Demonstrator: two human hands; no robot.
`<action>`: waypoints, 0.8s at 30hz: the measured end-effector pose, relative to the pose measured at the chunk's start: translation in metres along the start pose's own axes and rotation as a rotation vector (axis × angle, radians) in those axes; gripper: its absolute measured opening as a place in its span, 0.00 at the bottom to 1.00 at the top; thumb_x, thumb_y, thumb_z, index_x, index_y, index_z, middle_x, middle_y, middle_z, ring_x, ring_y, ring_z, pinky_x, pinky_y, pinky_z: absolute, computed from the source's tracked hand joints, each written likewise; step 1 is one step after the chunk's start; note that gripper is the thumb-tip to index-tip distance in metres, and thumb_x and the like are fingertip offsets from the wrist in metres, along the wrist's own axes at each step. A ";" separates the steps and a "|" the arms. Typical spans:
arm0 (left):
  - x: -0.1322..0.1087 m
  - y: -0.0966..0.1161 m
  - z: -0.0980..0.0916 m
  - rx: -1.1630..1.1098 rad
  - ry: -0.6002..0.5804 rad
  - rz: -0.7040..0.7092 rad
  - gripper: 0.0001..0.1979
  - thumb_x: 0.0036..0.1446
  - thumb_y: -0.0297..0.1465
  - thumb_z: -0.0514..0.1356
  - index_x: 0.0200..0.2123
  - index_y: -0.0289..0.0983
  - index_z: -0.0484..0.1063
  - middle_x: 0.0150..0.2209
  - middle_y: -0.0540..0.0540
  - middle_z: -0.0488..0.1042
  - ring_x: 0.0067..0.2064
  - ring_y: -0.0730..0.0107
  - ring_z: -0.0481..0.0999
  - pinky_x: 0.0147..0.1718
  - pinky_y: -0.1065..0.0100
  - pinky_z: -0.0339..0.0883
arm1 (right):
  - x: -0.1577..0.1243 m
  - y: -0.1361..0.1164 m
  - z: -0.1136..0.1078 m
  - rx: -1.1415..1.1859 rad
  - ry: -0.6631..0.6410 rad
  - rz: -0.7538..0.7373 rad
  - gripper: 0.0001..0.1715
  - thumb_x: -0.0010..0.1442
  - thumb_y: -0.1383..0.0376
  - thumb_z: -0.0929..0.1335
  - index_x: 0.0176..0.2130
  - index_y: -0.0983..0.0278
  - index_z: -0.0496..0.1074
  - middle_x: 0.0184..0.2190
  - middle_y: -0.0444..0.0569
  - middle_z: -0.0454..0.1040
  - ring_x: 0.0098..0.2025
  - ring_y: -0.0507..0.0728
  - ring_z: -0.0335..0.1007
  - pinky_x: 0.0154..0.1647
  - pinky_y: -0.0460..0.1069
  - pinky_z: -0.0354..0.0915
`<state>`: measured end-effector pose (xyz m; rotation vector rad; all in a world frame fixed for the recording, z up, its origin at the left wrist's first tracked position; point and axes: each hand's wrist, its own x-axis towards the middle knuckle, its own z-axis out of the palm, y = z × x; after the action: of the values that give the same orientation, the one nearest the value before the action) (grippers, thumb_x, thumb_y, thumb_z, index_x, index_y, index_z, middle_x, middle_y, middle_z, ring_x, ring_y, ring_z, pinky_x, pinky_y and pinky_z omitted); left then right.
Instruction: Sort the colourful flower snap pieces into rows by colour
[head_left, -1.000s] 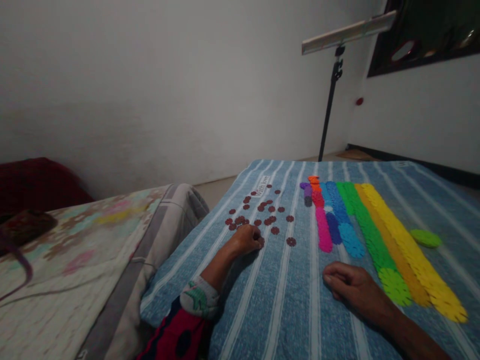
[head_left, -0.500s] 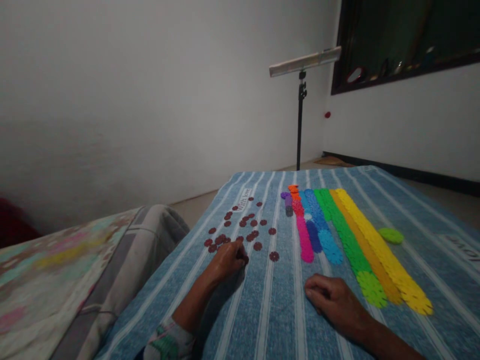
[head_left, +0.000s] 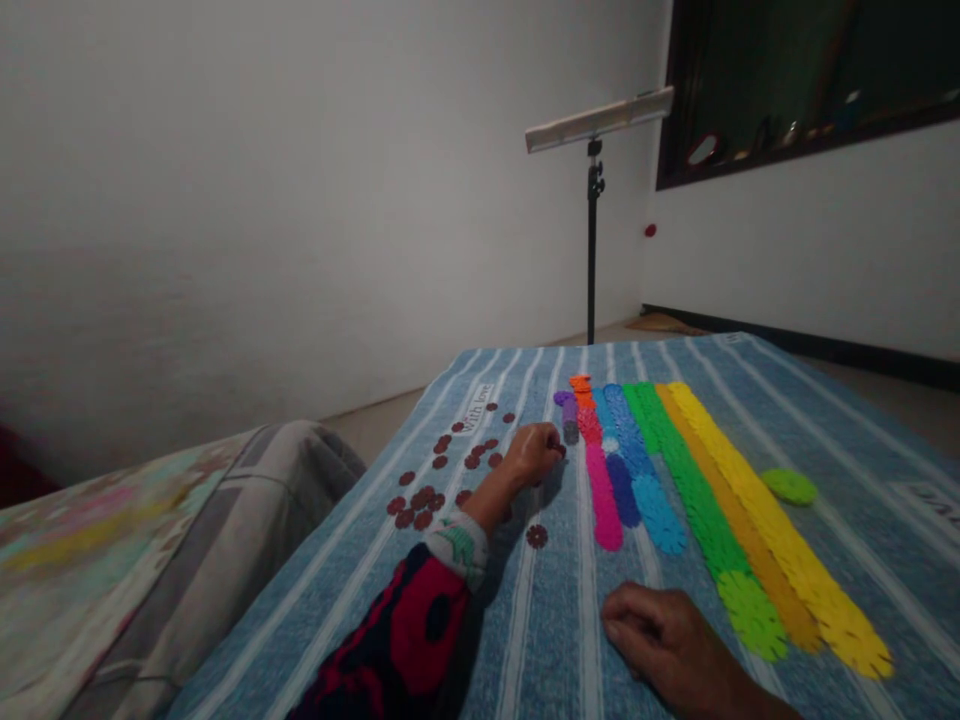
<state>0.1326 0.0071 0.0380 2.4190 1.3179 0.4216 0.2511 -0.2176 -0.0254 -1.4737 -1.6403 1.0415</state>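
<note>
My left hand (head_left: 532, 453) is stretched over the striped cloth, its fingers pinched on a brown notched disc (head_left: 562, 451) that shows at the fingertips. Just beyond it lie overlapping grey discs (head_left: 571, 430) and purple discs (head_left: 564, 399). Loose brown discs (head_left: 422, 498) are scattered left of this hand, and a single brown disc (head_left: 536, 537) lies nearer to me. My right hand (head_left: 671, 640) rests curled on the cloth, fingers closed; whether anything is inside is hidden. Ahead of it run overlapping rows of pink discs (head_left: 604, 500), blue discs (head_left: 658, 515), green discs (head_left: 705, 510) and yellow discs (head_left: 795, 545).
The blue striped cloth (head_left: 555, 620) covers the surface. A lime disc pile (head_left: 789, 487) sits right of the yellow row. At the left is a padded seat or bed edge with a floral cover (head_left: 90, 560). A black stand (head_left: 592, 250) rises behind the far edge.
My left hand has moved right and away from me, from the scattered brown discs to beside the grey ones, carrying a brown disc. My right hand stays curled on the cloth.
</note>
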 end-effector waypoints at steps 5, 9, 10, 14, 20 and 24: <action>0.032 0.006 0.018 0.075 -0.006 0.069 0.08 0.49 0.22 0.59 0.32 0.35 0.76 0.32 0.49 0.78 0.35 0.70 0.75 0.33 0.72 0.63 | 0.004 0.006 -0.001 0.011 -0.035 -0.026 0.10 0.54 0.63 0.63 0.28 0.65 0.70 0.16 0.38 0.58 0.20 0.49 0.57 0.23 0.44 0.51; 0.041 0.002 0.024 0.096 -0.022 0.115 0.09 0.49 0.22 0.58 0.33 0.35 0.78 0.31 0.49 0.78 0.34 0.70 0.74 0.33 0.72 0.62 | 0.005 0.010 -0.001 0.027 -0.044 -0.051 0.09 0.53 0.63 0.63 0.28 0.64 0.70 0.16 0.38 0.58 0.20 0.49 0.57 0.22 0.44 0.51; 0.043 0.001 0.025 0.103 -0.021 0.125 0.10 0.49 0.22 0.59 0.33 0.35 0.78 0.31 0.48 0.78 0.33 0.70 0.74 0.33 0.72 0.62 | 0.006 0.010 0.000 0.024 -0.036 -0.062 0.10 0.53 0.63 0.62 0.27 0.64 0.70 0.16 0.38 0.57 0.20 0.49 0.57 0.22 0.44 0.51; 0.048 0.000 0.027 0.113 -0.017 0.170 0.11 0.48 0.22 0.58 0.33 0.34 0.79 0.31 0.47 0.78 0.33 0.70 0.74 0.32 0.72 0.62 | 0.006 0.010 0.001 0.026 -0.023 -0.076 0.11 0.52 0.62 0.62 0.26 0.64 0.70 0.16 0.38 0.57 0.20 0.49 0.56 0.22 0.44 0.50; 0.049 0.003 0.031 0.197 -0.004 0.167 0.10 0.51 0.24 0.58 0.33 0.35 0.80 0.31 0.45 0.78 0.36 0.66 0.75 0.37 0.71 0.63 | 0.005 0.009 -0.001 0.012 -0.026 -0.067 0.10 0.52 0.63 0.63 0.27 0.65 0.70 0.16 0.37 0.56 0.20 0.48 0.53 0.22 0.44 0.49; 0.044 -0.001 0.035 0.226 0.101 0.096 0.10 0.53 0.30 0.61 0.38 0.37 0.79 0.39 0.42 0.77 0.44 0.62 0.74 0.42 0.69 0.64 | 0.005 0.007 -0.002 0.006 -0.026 -0.074 0.09 0.53 0.63 0.63 0.26 0.64 0.70 0.17 0.38 0.57 0.20 0.49 0.55 0.22 0.44 0.50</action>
<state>0.1693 0.0393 0.0100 2.6878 1.3612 0.4469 0.2550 -0.2125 -0.0307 -1.3903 -1.6950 1.0281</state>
